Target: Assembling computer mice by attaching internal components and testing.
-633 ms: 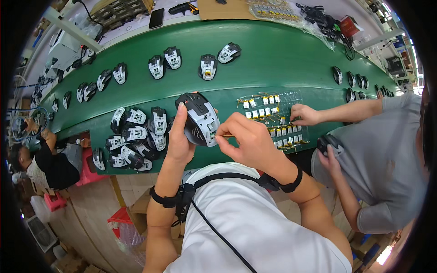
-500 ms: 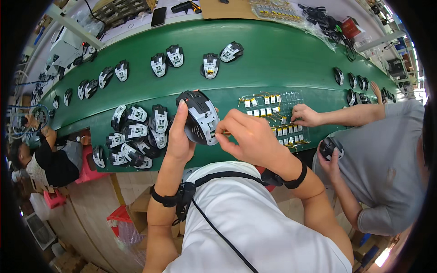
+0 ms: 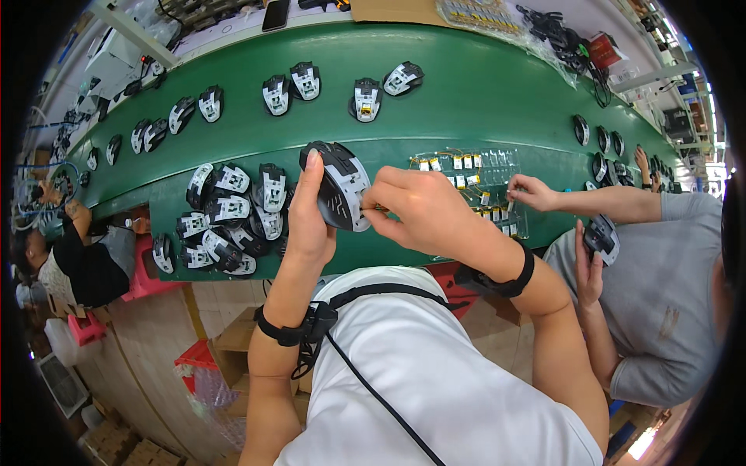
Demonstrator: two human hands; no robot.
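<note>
In my left hand (image 3: 308, 221) I hold a black and silver computer mouse (image 3: 340, 180) tilted up, thumb along its side and its pale inner part showing. My right hand (image 3: 416, 203) has thumb and forefinger pinched against the mouse's lower right edge. Whatever lies between those fingertips is too small to make out. To the left, a pile of similar mice (image 3: 231, 208) lies on the green bench (image 3: 350, 268). Beyond my right hand sits a clear plastic tray (image 3: 505, 160) with small silver-and-yellow battery packs (image 3: 466, 161), their wires loose.
At right, a co-worker's hand (image 3: 532, 193) is by the tray; their other hand holds a mouse (image 3: 602, 238). Spaced mice (image 3: 304, 81) line the green surface beyond. A phone (image 3: 275, 14) and cardboard (image 3: 396, 11) lie at the back. Another person (image 3: 85, 256) sits far left.
The mouse in my left hand has turned slightly, and my right fingers stay at its edge. The co-worker's hand has drawn back from the tray, and the mouse in their other hand has risen.
</note>
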